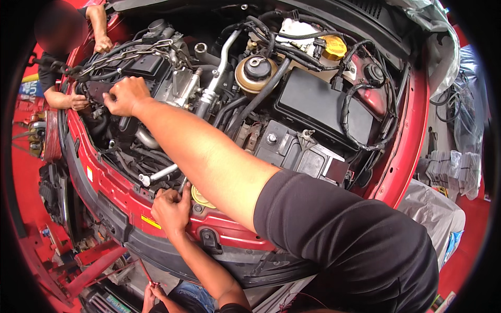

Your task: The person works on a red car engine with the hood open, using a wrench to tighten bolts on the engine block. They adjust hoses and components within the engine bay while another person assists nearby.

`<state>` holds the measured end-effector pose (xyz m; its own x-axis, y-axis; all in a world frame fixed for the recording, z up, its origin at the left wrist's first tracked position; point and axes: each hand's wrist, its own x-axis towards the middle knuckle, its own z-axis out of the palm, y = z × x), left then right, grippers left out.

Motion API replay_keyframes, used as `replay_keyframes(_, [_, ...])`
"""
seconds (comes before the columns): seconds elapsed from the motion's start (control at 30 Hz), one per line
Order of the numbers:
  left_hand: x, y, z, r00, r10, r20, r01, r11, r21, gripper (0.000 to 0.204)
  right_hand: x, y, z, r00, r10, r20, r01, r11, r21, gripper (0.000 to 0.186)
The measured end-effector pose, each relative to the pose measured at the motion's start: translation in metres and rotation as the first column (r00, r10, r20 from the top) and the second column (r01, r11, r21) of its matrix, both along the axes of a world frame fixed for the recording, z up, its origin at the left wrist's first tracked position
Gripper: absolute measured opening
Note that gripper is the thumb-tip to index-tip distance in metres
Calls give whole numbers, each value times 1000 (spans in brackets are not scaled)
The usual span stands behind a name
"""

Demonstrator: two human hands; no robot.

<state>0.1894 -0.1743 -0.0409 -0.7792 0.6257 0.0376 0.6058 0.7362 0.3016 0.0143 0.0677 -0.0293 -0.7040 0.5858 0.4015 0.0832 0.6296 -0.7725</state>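
The person leans over the open bay of a red car (404,156). The right hand (125,96) reaches far left across the engine (156,73). It is clenched narrow on something at the engine's left end, just below a chain (130,53) slung over the top, and the knuckles hide what it grips. The left hand (171,208) sits at the near edge, on the front panel (115,188). It is curled shut round a thin metal tool (182,185), whose tip points into the gap beside a yellow cap (201,198).

I'd judge the step to be working something loose or tight low at the front of the engine, with the right hand steadying up top. The next move calls for a firm hold above and a careful angle on the tool, since the gap is tight.

A silver pipe (159,175) lies just left of the tool and crowds it. A co-worker stands at the far left, with one hand (103,44) by the chain's far end and the other hand (78,101) very near the right hand, so fingers could clash there. Further right are a black box (318,104), a round brown cap (255,73) and looping hoses (360,138), well apart from both hands.
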Motion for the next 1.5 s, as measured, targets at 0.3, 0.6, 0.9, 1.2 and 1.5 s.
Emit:
replay_keyframes(0.3, [5, 7, 1, 999, 45, 26, -48, 994, 94, 38, -8, 4, 0, 1000, 10, 4, -9, 999, -41, 44])
replay_keyframes(0.6, [-6, -8, 0, 984, 84, 160, -83, 996, -13, 44, -22, 2, -10, 1000, 20, 11, -20, 1000, 11, 44])
replay_keyframes(0.9, [7, 16, 7, 991, 45, 123, -49, 998, 26, 37, -19, 14, -10, 1000, 30, 1, -30, 999, -20, 41])
replay_keyframes(1.2, [-3, -27, 0, 990, 138, 43, -133, 985, -107, 49, -12, -30, 9, 971, 163, 174, -170, 985, 25, 41])
replay_keyframes(1.5, [-5, -14, -3, 999, 6, 35, -6, 1000, -15, 47, -8, 1, -11, 994, -111, 3, 110, 985, 135, 47])
